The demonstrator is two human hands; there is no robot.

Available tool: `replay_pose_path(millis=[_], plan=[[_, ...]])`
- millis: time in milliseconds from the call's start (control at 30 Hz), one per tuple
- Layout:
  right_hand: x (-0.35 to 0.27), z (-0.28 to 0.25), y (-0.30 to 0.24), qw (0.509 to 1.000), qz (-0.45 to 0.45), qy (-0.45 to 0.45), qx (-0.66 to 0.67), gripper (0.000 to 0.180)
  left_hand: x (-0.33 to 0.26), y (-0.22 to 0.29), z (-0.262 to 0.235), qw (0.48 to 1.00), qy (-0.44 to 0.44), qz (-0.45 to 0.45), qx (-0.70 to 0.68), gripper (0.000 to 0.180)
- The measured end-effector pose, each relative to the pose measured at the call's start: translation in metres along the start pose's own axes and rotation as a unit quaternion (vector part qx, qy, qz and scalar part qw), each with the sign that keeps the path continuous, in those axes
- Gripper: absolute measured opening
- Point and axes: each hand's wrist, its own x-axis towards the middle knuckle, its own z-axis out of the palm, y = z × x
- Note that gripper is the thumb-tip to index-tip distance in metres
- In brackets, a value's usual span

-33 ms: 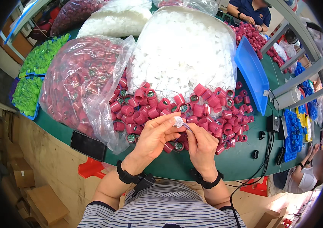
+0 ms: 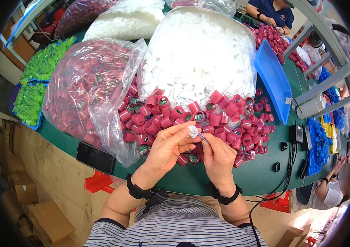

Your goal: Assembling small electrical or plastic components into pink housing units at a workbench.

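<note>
- While the left hand (image 2: 167, 149) pinches a small white cap (image 2: 192, 131) at its fingertips, the right hand (image 2: 218, 158) pinches a thin wire (image 2: 202, 136) touching it, just above the green table's (image 2: 183, 181) near edge, a bare strip below.
- Loose red caps (image 2: 208, 117) crowd beyond; bagged red caps (image 2: 86, 88) left, blue tray (image 2: 272, 78) right.
- Wire slants up-left into the cap.
</note>
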Motion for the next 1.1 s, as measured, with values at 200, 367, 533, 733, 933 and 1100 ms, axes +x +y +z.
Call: replay_pose_path(millis=[200, 367, 533, 733, 933, 1100], plan=[[-0.001, 0.002, -0.001, 1.0, 0.004, 0.002, 0.006, 0.021, -0.002, -0.001, 0.0, 1.0, -0.001, 0.006, -0.009, 0.037], [0.0, 0.003, -0.001, 1.0, 0.008, -0.01, -0.006, 0.02, -0.001, -0.009, -0.005, 0.998, -0.014, 0.054, -0.007, 0.034], [-0.003, 0.004, -0.001, 1.0, 0.015, -0.02, -0.005, 0.019, -0.002, -0.009, -0.003, 0.981, 0.006, 0.102, 0.166, 0.03], [-0.012, -0.001, 0.011, 0.99, 0.107, 0.003, 0.097, 0.02, 0.02, 0.024, 0.007, 0.993, -0.009, 0.08, 0.083, 0.024], [-0.013, -0.004, 0.01, 0.981, 0.142, 0.015, 0.131, 0.022, 0.093, 0.044, 0.009, 0.831, 0.145, 0.241, 0.48, 0.018], [-0.016, -0.005, 0.011, 0.984, 0.132, 0.009, 0.116, 0.023, 0.12, 0.031, 0.004, 0.535, 0.194, 0.217, 0.793, 0.02]])
